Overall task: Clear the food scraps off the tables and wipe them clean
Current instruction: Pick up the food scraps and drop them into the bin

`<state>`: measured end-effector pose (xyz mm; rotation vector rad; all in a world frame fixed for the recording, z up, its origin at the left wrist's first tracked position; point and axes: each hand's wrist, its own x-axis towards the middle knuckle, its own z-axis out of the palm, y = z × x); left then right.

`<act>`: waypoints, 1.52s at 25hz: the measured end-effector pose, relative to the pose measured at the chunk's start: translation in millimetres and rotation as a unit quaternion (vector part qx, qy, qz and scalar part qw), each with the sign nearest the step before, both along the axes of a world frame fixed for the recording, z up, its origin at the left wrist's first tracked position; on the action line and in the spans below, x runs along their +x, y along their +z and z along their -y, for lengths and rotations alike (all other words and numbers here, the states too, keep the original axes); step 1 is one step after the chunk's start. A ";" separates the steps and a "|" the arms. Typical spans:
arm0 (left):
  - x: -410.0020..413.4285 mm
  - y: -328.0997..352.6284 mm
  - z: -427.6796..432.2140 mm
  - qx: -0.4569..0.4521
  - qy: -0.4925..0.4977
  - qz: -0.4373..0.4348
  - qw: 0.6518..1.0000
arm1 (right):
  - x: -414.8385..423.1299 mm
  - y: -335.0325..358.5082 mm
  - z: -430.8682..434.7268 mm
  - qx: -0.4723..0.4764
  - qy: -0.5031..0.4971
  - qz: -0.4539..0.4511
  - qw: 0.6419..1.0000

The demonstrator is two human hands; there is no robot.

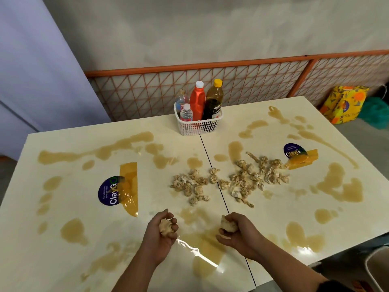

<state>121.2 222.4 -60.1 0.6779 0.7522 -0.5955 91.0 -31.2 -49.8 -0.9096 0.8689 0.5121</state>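
nearest, both hands are gripping scraps over the tables. the left hand (161, 233) is curling round a clump (165, 226), which is sitting in the palm with the fingers half covering it. the right hand (239, 233) is clamping a paler wad (228, 226) between thumb and fingers. beyond them, loose scraps (242, 180) are lying in a band across the seam between the left table (31, 260) and right table (284, 209), well apart from both hands. brown spills (339, 186) are pooling on both tops. farther back, a basket (197, 126) is holding bottles (197, 102) and straddling the seam. what the scraps are made of is hard to tell.
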 end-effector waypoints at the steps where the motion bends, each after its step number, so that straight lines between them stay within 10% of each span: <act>1: -2.0 1.1 3.1 0.028 -0.022 0.002 0.999 | -1.1 1.1 -0.2 0.008 -0.007 -0.003 1.000; 14: -41.2 37.4 102.8 0.089 -0.053 0.066 0.992 | -35.3 34.8 98.2 -0.001 -0.075 0.044 0.996; 24: -62.7 62.0 264.9 0.167 -0.198 0.204 0.944 | -185.2 18.7 311.3 -0.075 -0.308 0.017 0.948; 38: -148.3 67.1 446.4 0.174 -0.371 0.119 0.905 | -266.9 -55.7 507.0 -0.100 -0.446 -0.033 0.889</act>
